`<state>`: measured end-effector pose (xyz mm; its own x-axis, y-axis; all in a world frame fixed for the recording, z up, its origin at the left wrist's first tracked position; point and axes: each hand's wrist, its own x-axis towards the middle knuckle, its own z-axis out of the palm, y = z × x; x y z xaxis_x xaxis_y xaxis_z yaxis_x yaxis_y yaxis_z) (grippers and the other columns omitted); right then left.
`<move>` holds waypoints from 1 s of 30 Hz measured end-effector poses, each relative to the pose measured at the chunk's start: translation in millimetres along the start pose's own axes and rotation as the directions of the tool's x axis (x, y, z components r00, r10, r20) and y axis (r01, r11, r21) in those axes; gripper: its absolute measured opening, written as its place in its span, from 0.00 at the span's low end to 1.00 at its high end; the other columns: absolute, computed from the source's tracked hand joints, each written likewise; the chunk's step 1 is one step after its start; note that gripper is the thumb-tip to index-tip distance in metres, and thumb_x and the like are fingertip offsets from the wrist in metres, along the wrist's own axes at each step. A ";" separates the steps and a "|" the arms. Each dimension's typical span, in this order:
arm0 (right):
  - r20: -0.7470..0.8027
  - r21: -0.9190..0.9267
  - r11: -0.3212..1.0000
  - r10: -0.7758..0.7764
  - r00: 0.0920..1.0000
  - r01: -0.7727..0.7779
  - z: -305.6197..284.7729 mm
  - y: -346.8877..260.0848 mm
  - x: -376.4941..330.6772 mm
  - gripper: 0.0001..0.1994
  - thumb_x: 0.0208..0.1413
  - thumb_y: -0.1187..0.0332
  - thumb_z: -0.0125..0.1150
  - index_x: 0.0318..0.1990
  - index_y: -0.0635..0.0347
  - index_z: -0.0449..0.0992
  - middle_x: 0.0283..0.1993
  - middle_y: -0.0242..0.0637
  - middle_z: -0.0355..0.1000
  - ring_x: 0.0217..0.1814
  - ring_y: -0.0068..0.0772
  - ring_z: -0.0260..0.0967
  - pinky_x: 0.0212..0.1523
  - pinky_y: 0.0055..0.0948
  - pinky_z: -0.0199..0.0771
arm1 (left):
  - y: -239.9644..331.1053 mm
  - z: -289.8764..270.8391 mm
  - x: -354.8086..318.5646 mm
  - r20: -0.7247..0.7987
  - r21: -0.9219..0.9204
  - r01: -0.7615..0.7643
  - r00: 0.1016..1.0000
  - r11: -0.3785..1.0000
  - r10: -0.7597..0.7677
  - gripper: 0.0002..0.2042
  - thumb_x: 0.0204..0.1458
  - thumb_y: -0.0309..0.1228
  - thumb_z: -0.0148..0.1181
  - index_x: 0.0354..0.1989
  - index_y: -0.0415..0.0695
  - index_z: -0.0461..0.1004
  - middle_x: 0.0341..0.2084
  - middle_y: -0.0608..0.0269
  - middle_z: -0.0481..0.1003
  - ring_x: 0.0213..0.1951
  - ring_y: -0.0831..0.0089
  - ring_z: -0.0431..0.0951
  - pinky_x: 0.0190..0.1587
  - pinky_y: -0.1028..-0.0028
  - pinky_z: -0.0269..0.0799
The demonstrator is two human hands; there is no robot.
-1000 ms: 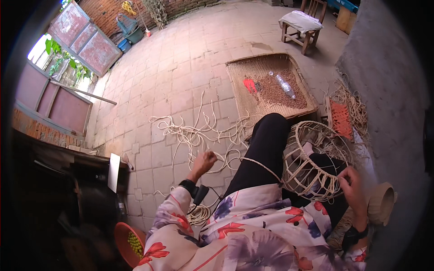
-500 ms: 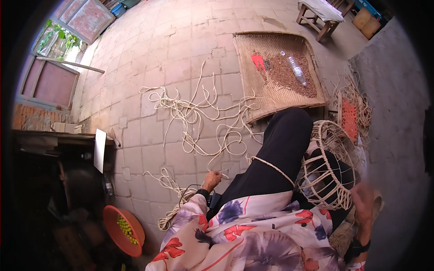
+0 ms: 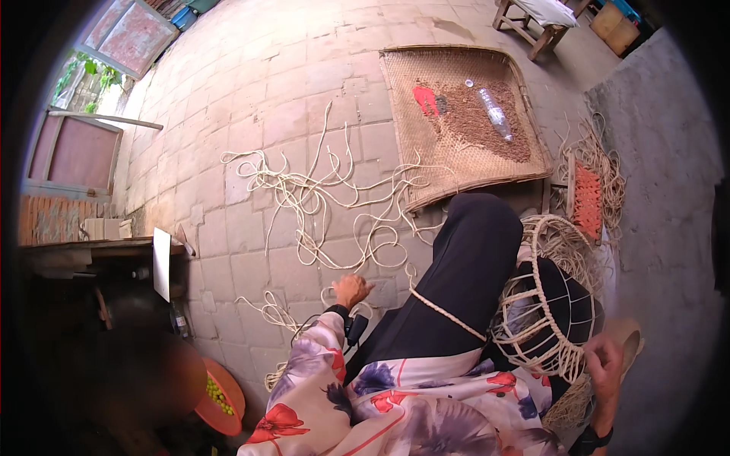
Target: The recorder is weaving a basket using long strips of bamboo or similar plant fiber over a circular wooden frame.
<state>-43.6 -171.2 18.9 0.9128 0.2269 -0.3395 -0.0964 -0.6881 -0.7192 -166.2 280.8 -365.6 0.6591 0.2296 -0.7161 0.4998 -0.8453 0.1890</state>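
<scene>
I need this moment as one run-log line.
left hand: over floor, grip unclear; right hand: beside basket frame, grip unclear; cord: across thigh; loose cords: on floor

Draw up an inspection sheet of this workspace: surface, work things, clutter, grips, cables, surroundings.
Surface: paved floor, joints visible.
Work things: open-work basket frame beside the dark-trousered thigh; braided cord across that thigh; loose cords tangled on the floor.
Clutter: woven tray bearing small brown pieces, a clear bottle and a red item; orange bowl holding yellow-green fruit.
Grips: left grip near the floor cords, right grip at the frame's rim; whether either holds anything is unclear.
Cables: thin dark cable by the left grip.
Surroundings: grey wall at right; cloth-covered seat beyond the tray.
</scene>
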 end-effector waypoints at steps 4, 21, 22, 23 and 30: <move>-0.054 -0.058 0.997 -0.056 0.997 0.053 1.3 2.6 1.9 0.03 0.41 0.80 0.54 0.25 0.65 0.67 0.27 0.39 0.68 0.27 0.30 0.66 0.30 0.25 0.63 | 17.1 -4.5 72.5 -0.298 -0.267 -0.151 0.952 0.952 0.067 0.12 0.49 0.36 0.52 0.36 0.45 0.78 0.38 0.49 0.75 0.42 0.48 0.75 0.46 0.58 0.71; 0.011 -0.151 0.988 0.025 1.000 -0.023 0.2 -34.0 26.7 0.03 0.39 0.79 0.55 0.24 0.65 0.67 0.26 0.41 0.70 0.28 0.32 0.69 0.30 0.26 0.64 | 66.6 -31.2 167.1 -0.331 -0.396 -0.233 0.939 0.888 0.099 0.11 0.41 0.29 0.59 0.35 0.45 0.80 0.29 0.51 0.79 0.33 0.51 0.79 0.40 0.62 0.75; 0.017 -0.142 0.990 0.018 1.000 -0.015 0.7 -33.5 25.6 0.04 0.39 0.79 0.55 0.24 0.65 0.67 0.26 0.41 0.70 0.28 0.32 0.69 0.30 0.26 0.64 | 61.4 -41.1 162.2 -0.258 -0.582 -0.172 0.966 0.794 0.021 0.12 0.45 0.33 0.61 0.37 0.43 0.80 0.27 0.54 0.79 0.29 0.61 0.80 0.35 0.67 0.76; 0.022 -0.132 0.991 0.011 1.000 -0.008 0.5 -34.5 26.1 0.04 0.39 0.80 0.55 0.24 0.65 0.67 0.26 0.41 0.70 0.28 0.33 0.68 0.30 0.26 0.65 | 55.5 -50.1 155.0 -0.228 -0.686 -0.143 0.973 0.714 -0.025 0.11 0.46 0.34 0.61 0.36 0.42 0.80 0.25 0.57 0.78 0.28 0.65 0.79 0.33 0.69 0.75; -0.062 -0.115 0.977 -0.187 0.980 0.179 -3.9 -17.6 1.4 0.04 0.43 0.81 0.56 0.27 0.65 0.68 0.26 0.39 0.67 0.25 0.34 0.67 0.26 0.29 0.65 | 23.0 -170.5 114.9 -0.226 -0.823 -0.160 0.973 0.545 -0.056 0.13 0.54 0.39 0.53 0.31 0.41 0.78 0.18 0.65 0.71 0.19 0.78 0.69 0.21 0.76 0.64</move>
<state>-39.1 -161.5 33.5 0.9374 0.3085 -0.1613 0.1146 -0.7111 -0.6937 16.9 370.0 -329.0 0.7402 0.3792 -0.5553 0.6293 -0.0997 0.7707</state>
